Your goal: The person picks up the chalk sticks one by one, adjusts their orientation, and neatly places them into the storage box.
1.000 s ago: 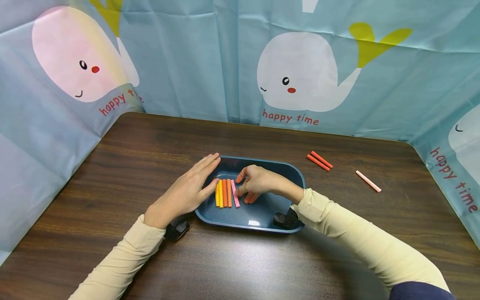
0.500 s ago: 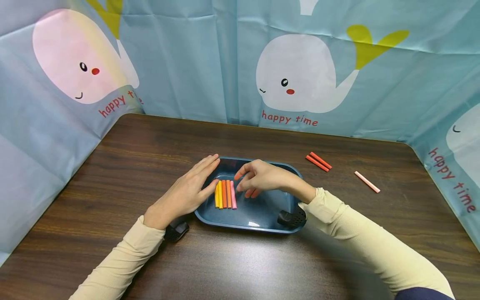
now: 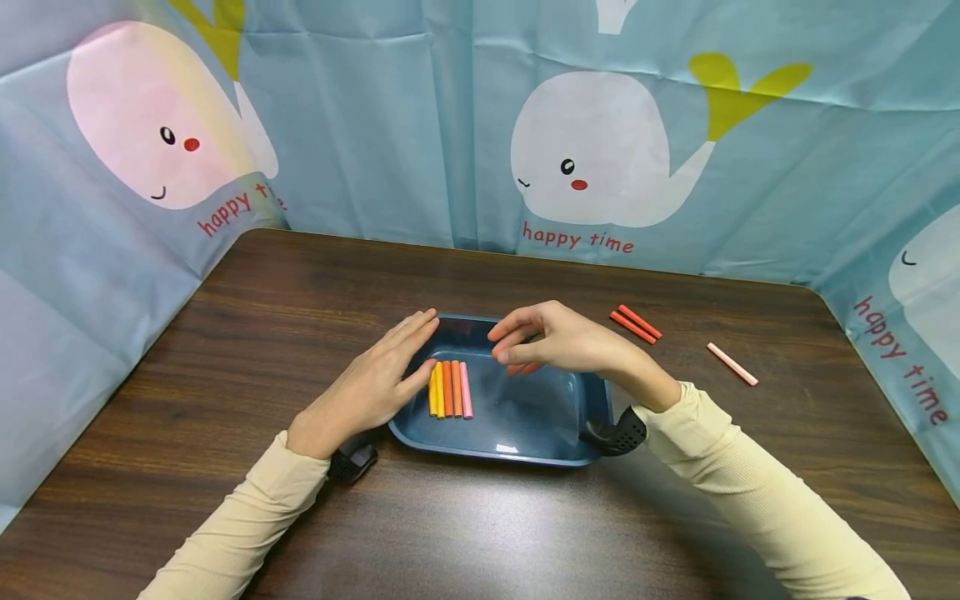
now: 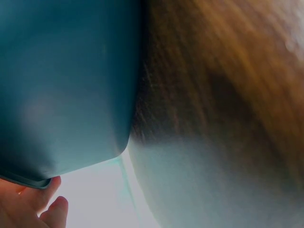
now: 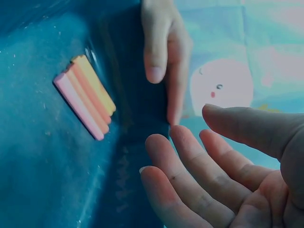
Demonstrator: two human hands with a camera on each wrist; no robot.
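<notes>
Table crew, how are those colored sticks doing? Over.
Left hand touching tray at left end. Right hand empty, over it. Five sticks rowed inside; three more sticks on the table. Nothing visibly blocking right hand.

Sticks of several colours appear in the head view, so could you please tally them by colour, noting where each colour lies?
Yellow sticks: 2, in the tray
Orange sticks: 2, in the tray
Pink stick: 1, in the tray
Red sticks: 2, on the table
Pale pink stick: 1, on the table
Total: 8
</notes>
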